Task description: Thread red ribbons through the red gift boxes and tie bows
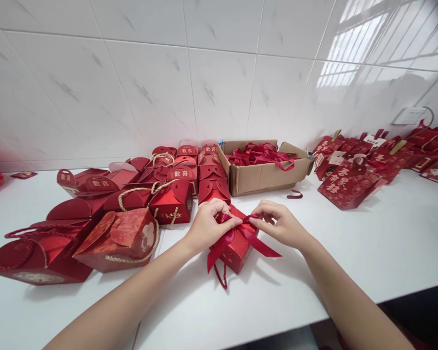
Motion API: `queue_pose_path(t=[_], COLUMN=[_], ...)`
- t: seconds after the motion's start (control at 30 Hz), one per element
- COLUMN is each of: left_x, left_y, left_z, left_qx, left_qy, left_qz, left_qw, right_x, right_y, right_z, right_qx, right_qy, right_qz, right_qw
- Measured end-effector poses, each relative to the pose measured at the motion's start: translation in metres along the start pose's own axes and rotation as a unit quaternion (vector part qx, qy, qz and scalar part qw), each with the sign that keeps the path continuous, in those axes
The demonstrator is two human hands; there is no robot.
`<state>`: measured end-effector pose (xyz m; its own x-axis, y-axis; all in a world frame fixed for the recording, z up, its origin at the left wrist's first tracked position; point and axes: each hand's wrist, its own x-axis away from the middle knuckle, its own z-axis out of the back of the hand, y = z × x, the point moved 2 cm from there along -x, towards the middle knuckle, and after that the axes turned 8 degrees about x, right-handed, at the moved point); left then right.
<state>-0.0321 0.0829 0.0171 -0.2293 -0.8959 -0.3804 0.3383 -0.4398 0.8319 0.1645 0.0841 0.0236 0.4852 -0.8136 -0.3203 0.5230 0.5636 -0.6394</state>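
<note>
A small red gift box [240, 250] lies on the white table in front of me, with a twisted red cord handle [222, 279] trailing from its near side. Across its top runs a red satin ribbon [262, 244] shaped into a bow, its two tails spreading toward me. My left hand [212, 224] pinches the bow's left loop between thumb and fingers. From the other side, my right hand [277, 222] grips the right loop the same way. The fingers partly hide the loops and the knot.
Behind stands an open cardboard box [266, 181] full of red ribbons [259, 154]. Several red gift boxes [171, 201], some with rope handles, crowd the left. More decorated red boxes [350, 183] stand right. A ribbon scrap [295, 194] lies near the carton. A tiled wall [219, 92] closes the back.
</note>
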Motion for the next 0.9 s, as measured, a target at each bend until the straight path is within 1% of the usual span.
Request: queue_pose_path(t=[0.2, 0.27, 0.33, 0.43, 0.57, 0.63, 0.77, 0.9], left_x=[0.001, 0.002, 0.002, 0.002, 0.002, 0.002, 0.002, 0.003], left_y=[-0.003, -0.004, -0.005, -0.005, -0.001, 0.001, 0.004, 0.005], left_z=[-0.003, -0.003, -0.004, -0.004, -0.004, -0.004, -0.005, -0.006], left_qx=[0.024, 0.039, 0.053, 0.064, 0.065, 0.067, 0.069, 0.068], left_qy=[-0.012, -0.016, -0.020, -0.030, -0.039, -0.041, -0.043, -0.056], left_qz=[0.019, 0.029, 0.039, 0.056, 0.061, 0.059, 0.056, 0.056], left_qw=[0.999, 0.999, 0.998, 0.996, 0.995, 0.995, 0.995, 0.995], right_x=[0.000, 0.000, 0.000, -0.001, -0.001, -0.001, 0.000, 0.001], right_y=[0.000, 0.000, 0.001, 0.002, 0.000, -0.001, 0.001, 0.004], right_z=[-0.004, -0.006, -0.006, -0.006, -0.007, -0.009, -0.013, -0.015], right_qx=[-0.026, -0.034, -0.059, -0.136, -0.255, -0.295, -0.310, -0.322], right_qy=[0.043, 0.048, 0.039, 0.017, -0.015, -0.022, -0.020, -0.033], right_qz=[0.001, -0.004, -0.011, -0.020, -0.037, -0.043, -0.068, -0.100], right_qw=[0.999, 0.998, 0.997, 0.990, 0.966, 0.954, 0.948, 0.941])
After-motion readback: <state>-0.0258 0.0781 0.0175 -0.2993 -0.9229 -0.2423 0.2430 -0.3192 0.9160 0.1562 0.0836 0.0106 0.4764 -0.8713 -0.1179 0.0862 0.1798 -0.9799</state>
